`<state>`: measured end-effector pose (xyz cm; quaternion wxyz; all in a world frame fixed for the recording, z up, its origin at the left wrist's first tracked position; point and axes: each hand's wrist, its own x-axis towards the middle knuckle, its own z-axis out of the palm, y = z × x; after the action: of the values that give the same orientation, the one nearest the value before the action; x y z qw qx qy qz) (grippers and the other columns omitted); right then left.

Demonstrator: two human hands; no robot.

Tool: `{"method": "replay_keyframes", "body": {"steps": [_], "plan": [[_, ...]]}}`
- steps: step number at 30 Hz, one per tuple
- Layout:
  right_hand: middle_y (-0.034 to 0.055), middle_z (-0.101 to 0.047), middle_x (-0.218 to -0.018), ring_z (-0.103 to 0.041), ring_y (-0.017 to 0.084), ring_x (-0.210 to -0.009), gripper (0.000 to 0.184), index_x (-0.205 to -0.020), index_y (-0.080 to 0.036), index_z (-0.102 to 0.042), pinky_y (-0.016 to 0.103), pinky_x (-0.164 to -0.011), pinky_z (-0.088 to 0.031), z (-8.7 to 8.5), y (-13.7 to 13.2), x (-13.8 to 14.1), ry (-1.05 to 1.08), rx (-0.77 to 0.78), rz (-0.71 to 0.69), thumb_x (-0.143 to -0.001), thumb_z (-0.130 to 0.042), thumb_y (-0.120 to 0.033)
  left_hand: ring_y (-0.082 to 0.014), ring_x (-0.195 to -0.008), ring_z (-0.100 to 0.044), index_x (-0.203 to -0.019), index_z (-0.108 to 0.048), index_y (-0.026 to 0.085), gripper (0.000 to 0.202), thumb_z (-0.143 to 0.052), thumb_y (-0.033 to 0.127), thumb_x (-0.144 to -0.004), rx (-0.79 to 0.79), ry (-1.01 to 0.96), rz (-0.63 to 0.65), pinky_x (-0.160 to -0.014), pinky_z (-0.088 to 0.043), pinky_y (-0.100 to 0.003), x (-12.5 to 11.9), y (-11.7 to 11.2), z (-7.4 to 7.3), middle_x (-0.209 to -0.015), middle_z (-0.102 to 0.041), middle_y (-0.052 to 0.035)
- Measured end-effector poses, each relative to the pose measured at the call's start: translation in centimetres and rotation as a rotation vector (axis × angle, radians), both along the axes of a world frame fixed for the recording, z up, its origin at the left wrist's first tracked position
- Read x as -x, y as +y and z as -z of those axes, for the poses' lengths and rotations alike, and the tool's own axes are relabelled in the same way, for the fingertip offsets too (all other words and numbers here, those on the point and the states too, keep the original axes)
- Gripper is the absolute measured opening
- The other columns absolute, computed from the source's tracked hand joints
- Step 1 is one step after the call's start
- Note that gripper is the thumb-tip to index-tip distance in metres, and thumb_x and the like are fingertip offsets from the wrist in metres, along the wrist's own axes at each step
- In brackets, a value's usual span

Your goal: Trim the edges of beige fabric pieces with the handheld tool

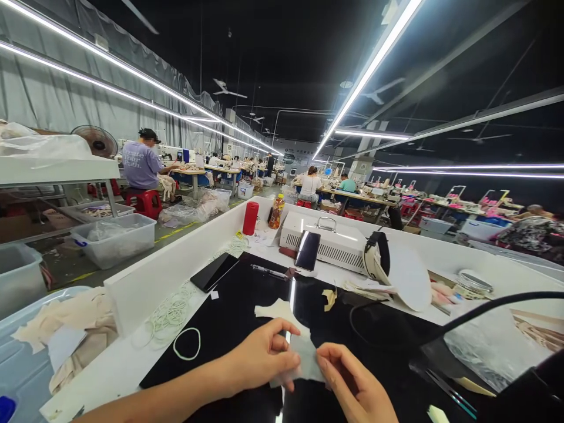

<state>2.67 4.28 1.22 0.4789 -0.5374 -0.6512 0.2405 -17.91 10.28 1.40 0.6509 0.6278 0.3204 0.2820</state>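
Pinched between thumb and forefinger of the right hand (pixel 352 379): the right edge of a grey piece (pixel 309 354). Curled about its left side: the fingers of the left hand (pixel 263 353), thumb blurred across it; cannot tell whether pinching or merely resting there. Between both hands, over the black top (pixel 238 329). Probably light, thin and limp, easily creased, little risk of breaking; best taken by opposite edges, with a soft pinch. Just beyond, a cream piece (pixel 282 308). Further left, a loop (pixel 200 341) and a tangle of cord (pixel 170 311); further ahead, a pen (pixel 269 271) and a scrap (pixel 328 299).
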Motion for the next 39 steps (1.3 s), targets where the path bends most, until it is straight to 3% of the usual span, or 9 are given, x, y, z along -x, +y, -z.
{"method": "replay_keyframes", "body": {"steps": [3, 7, 12, 17, 21, 27, 32, 36, 39], "plan": [[0.0007, -0.070, -0.071, -0.066, 0.019, -0.059, 0.034, -0.090, -0.025, -0.075, 0.025, -0.055, -0.055, 0.1, 1.9, 0.1, -0.043, -0.040, 0.046, -0.092, -0.064, -0.057, -0.0109, -0.056, -0.061, -0.117, -0.046, 0.022, 0.050, -0.066, 0.045, -0.078, -0.049, 0.048, -0.082, -0.057, -0.047, -0.024, 0.4, 1.5, -0.4, -0.078, -0.057, 0.0062], [0.0031, -0.074, -0.084, -0.070, 0.021, -0.071, 0.037, -0.094, -0.026, -0.076, 0.029, -0.064, -0.056, 0.4, 4.1, 1.3, -0.090, -0.070, 0.082, -0.095, -0.058, -0.057, -0.0093, -0.052, -0.053, -0.112, -0.045, 0.022, 0.033, -0.057, 0.040, -0.087, -0.225, 0.160, -0.180, -0.056, -0.047, -0.025, 1.1, 3.8, -1.5, -0.078, -0.054, 0.0071], [0.0037, -0.074, -0.091, -0.071, 0.024, -0.081, 0.034, -0.095, -0.027, -0.075, 0.035, -0.073, -0.054, 0.7, 6.7, 2.3, -0.199, -0.087, 0.128, -0.100, -0.051, -0.051, -0.0157, -0.072, -0.057, -0.092, -0.053, 0.021, 0.009, -0.057, 0.029, -0.094, -0.559, 0.401, -0.262, -0.070, -0.043, -0.029, 1.7, 6.3, -2.5, -0.081, -0.058, 0.0030], [0.0054, -0.073, -0.088, -0.070, 0.026, -0.085, 0.037, -0.092, -0.027, -0.076, 0.038, -0.075, -0.052, 1.6, 8.4, 2.7, -0.327, -0.121, 0.149, -0.102, -0.045, -0.045, -0.0223, -0.087, -0.060, -0.089, -0.057, 0.020, 0.007, -0.058, 0.020, -0.096, -0.793, 0.630, -0.240, -0.082, -0.043, -0.034, 1.5, 7.2, -1.5, -0.087, -0.062, -0.0011], [0.0061, -0.072, -0.086, -0.068, 0.026, -0.080, 0.042, -0.093, -0.026, -0.076, 0.039, -0.074, -0.050, 2.7, 8.8, 2.8, -0.429, -0.141, 0.151, -0.104, -0.041, -0.045, -0.0229, -0.090, -0.060, -0.091, -0.060, 0.020, 0.007, -0.058, 0.019, -0.098, -0.887, 0.746, -0.213, -0.083, -0.044, -0.032, 1.5, 7.4, -0.6, -0.091, -0.065, -0.0026], [0.0048, -0.071, -0.083, -0.066, 0.023, -0.074, 0.038, -0.089, -0.026, -0.075, 0.036, -0.069, -0.047, 4.1, 9.2, 2.5, -0.563, -0.189, 0.120, -0.105, -0.044, -0.040, -0.0219, -0.091, -0.060, -0.091, -0.064, 0.019, 0.009, -0.058, 0.019, -0.098, -0.950, 0.829, -0.185, -0.082, -0.046, -0.031, 1.6, 7.6, 0.1, -0.092, -0.065, -0.0032], [0.0083, -0.072, -0.093, -0.068, 0.024, -0.078, 0.038, -0.094, -0.024, -0.073, 0.038, -0.070, -0.050, 3.5, 8.9, 2.7, -0.627, -0.310, 0.137, -0.107, -0.040, -0.037, -0.0224, -0.094, -0.061, -0.092, -0.067, 0.018, 0.007, -0.062, 0.020, -0.097, -1.003, 0.838, -0.201, -0.083, -0.047, -0.033, 1.6, 7.7, 0.6, -0.098, -0.065, -0.0049], [0.0080, -0.073, -0.109, -0.071, 0.024, -0.096, 0.024, -0.108, -0.026, -0.071, 0.039, -0.081, -0.055, 3.1, 6.3, 3.2, -0.661, -0.427, 0.062, -0.105, -0.049, -0.035, -0.0231, -0.101, -0.060, -0.095, -0.068, 0.017, 0.004, -0.064, 0.019, -0.097, -1.067, 0.813, -0.238, -0.090, -0.048, -0.036, 1.9, 7.5, 0.2, -0.107, -0.065, -0.0061], [0.0044, -0.074, -0.104, -0.071, 0.019, -0.091, 0.023, -0.106, -0.029, -0.073, 0.033, -0.079, -0.057, 3.7, 2.4, 2.8, -0.687, -0.474, 0.003, -0.106, -0.050, -0.035, -0.0230, -0.106, -0.060, -0.095, -0.067, 0.017, 0.003, -0.065, 0.017, -0.097, -1.123, 0.785, -0.233, -0.096, -0.047, -0.037, 2.1, 6.8, -0.4, -0.111, -0.065, -0.0065]]}}
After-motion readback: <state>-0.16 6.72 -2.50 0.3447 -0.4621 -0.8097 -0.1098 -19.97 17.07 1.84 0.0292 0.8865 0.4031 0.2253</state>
